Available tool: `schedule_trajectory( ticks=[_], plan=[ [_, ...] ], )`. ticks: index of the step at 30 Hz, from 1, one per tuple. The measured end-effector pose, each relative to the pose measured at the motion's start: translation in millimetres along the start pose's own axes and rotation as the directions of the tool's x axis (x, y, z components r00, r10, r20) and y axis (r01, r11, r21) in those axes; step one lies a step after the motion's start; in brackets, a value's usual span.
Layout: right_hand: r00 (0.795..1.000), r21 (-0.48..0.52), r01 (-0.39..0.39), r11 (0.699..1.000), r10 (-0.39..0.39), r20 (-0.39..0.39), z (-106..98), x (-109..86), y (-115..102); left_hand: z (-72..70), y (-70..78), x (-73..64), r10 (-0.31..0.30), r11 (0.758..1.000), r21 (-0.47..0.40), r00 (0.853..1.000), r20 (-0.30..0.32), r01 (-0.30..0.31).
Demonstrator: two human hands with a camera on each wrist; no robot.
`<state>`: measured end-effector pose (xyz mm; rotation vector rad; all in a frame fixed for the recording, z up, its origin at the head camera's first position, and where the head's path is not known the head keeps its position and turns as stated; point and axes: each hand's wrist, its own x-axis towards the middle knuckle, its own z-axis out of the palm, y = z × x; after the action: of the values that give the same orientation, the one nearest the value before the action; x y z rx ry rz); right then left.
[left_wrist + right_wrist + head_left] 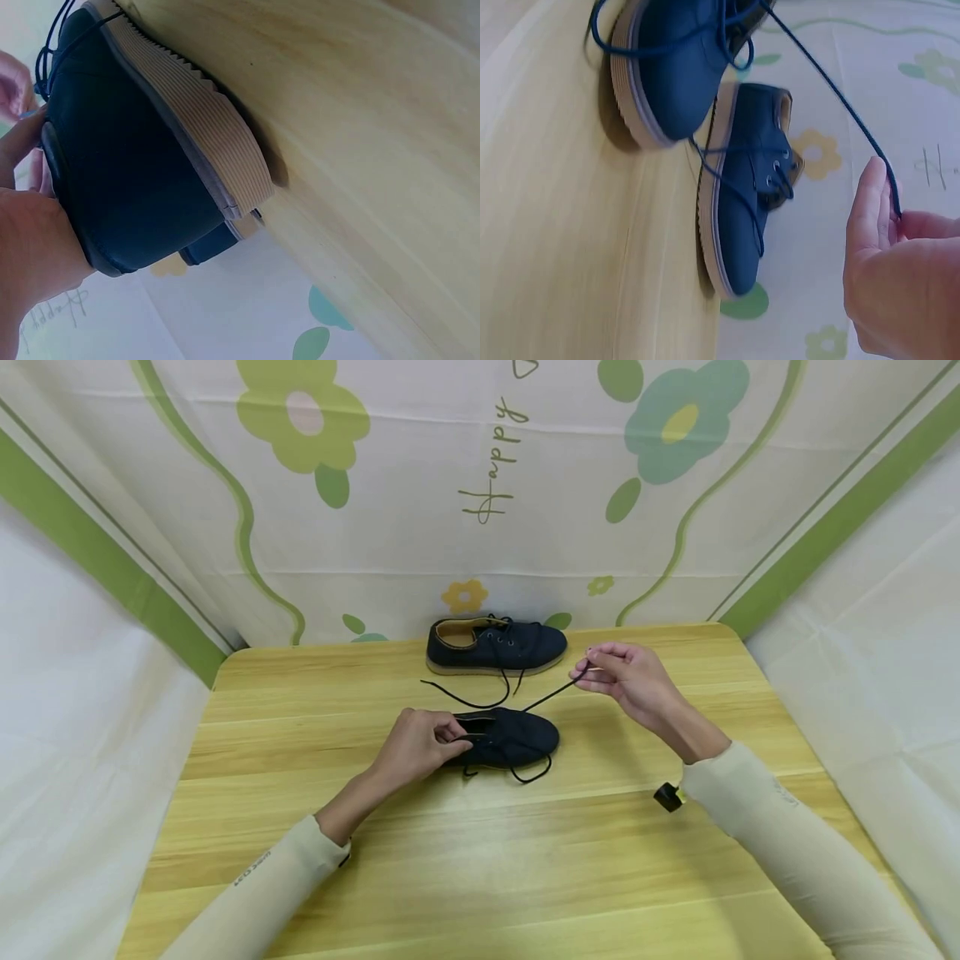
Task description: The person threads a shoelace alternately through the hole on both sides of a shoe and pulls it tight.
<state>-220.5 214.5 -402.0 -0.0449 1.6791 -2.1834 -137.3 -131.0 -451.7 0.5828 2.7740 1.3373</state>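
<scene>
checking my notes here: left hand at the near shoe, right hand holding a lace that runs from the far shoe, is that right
Not quite: the lace held in the right hand runs from the near shoe, not the far shoe, as the right wrist view shows. The left hand is indeed at the near shoe.

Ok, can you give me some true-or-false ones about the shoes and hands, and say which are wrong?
1. The right hand pinches a shoelace running to the near lace-up shoe. True.
2. The far lace-up shoe stands sole-down on the wood-grain tabletop. True.
3. Both shoes are bright red. False: they're dark blue.
4. The near lace-up shoe has no hand at it. False: the left hand is at its opening.
5. In the head view, both shoes point toe-right. True.
</scene>
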Motion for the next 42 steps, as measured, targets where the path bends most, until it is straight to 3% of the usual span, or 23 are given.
schedule_trajectory(
  ticks=[10,19,27,33,37,42],
  plan=[
    [0.992,0.012,0.022,1.0,-0.02,-0.124,-27,-0.5,-12,-1.6,0.6,1.0,-0.007,1.0,0.006,1.0,0.002,0.007],
    [0.983,0.077,0.043,0.996,-0.029,-0.179,-48,-0.9,-20,-2.2,-0.6,2.1,-0.019,1.0,0.008,1.0,0.006,0.019],
    [0.968,0.155,0.037,0.987,0.003,-0.251,-71,-1.6,-21,-1.8,0.0,1.7,-0.029,1.0,0.01,0.999,0.014,0.029],
    [0.965,0.24,0.05,0.969,0.015,-0.261,-85,-6.7,-23,-1.2,-0.2,1.5,-0.024,1.0,0.013,1.0,0.01,0.024],
    [0.959,0.234,0.05,0.971,0.02,-0.284,-94,-8.2,-23,-0.4,-0.3,1.0,-0.019,1.0,0.017,1.0,0.012,0.019],
    [0.949,0.298,0.031,0.954,0.066,-0.31,-107,-8.4,-21,0.1,-0.6,0.8,-0.017,1.0,0.021,1.0,0.011,0.017]
  ],
)
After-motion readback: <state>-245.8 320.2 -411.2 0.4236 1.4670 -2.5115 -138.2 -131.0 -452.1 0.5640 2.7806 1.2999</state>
